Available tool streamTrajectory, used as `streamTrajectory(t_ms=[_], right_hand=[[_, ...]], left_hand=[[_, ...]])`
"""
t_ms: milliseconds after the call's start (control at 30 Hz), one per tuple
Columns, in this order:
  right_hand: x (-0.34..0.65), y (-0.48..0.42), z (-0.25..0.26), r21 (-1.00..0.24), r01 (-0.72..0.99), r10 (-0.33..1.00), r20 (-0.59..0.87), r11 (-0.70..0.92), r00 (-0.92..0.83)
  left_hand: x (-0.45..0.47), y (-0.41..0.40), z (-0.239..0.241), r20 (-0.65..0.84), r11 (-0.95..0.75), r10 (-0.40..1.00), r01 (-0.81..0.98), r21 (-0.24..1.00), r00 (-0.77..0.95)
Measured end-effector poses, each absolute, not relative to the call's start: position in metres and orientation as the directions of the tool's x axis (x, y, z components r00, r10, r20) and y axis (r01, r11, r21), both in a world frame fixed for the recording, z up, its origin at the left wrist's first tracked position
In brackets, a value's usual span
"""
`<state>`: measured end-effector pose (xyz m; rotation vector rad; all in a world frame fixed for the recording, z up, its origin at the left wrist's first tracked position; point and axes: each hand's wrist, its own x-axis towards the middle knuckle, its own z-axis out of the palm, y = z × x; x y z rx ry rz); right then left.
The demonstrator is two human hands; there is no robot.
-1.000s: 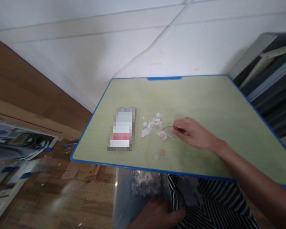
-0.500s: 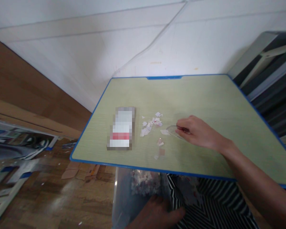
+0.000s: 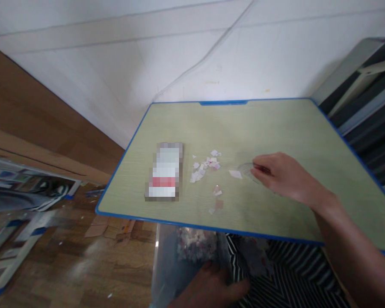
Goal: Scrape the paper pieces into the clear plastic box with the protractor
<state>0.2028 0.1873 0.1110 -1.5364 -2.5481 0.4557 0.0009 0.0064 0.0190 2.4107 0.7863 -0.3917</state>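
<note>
My right hand (image 3: 282,175) rests on the green table (image 3: 276,124) with its fingers pinched on a small clear plastic piece (image 3: 245,170). One white paper scrap (image 3: 235,174) lies just left of that piece. A cluster of small white and pink paper scraps (image 3: 205,167) sits further left, and a few more scraps (image 3: 216,201) lie nearer the front edge. Below the table edge, my left hand (image 3: 208,288) grips the side of a clear plastic bag (image 3: 179,265) that holds paper scraps.
A blurred white and red rectangular object (image 3: 165,171) lies on the table's left part. The table has a blue rim. Dark shelving (image 3: 365,98) stands at the right. Cardboard and clutter lie on the wooden floor (image 3: 51,256) at the left.
My right hand has drawn back to the right with the clear piece, dragging one white scrap away from the cluster. My left hand has stayed on the bag.
</note>
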Motion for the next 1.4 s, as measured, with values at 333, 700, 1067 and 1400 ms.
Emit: streamTrajectory(t_ms=[333,700,1067,1400], right_hand=[[0.181,0.181,0.101,-0.51,0.691,0.734,-0.158,0.512,-0.66],[0.185,0.185,0.094,-0.437,0.744,0.825,-0.01,0.505,-0.566],[0.186,0.188,0.096,-0.533,0.709,0.795,-0.105,0.462,-0.598],[0.186,0.188,0.098,-0.541,0.699,0.801,-0.074,0.468,-0.594]], left_hand=[[-0.001,0.004,0.021,-0.389,-0.637,0.479,0.617,0.463,0.787],[0.0,0.005,0.016,-0.394,-0.636,0.461,0.606,0.478,0.795],[0.0,0.006,0.021,-0.4,-0.632,0.455,0.605,0.484,0.795],[0.0,0.005,0.021,-0.37,-0.631,0.471,0.599,0.493,0.801]])
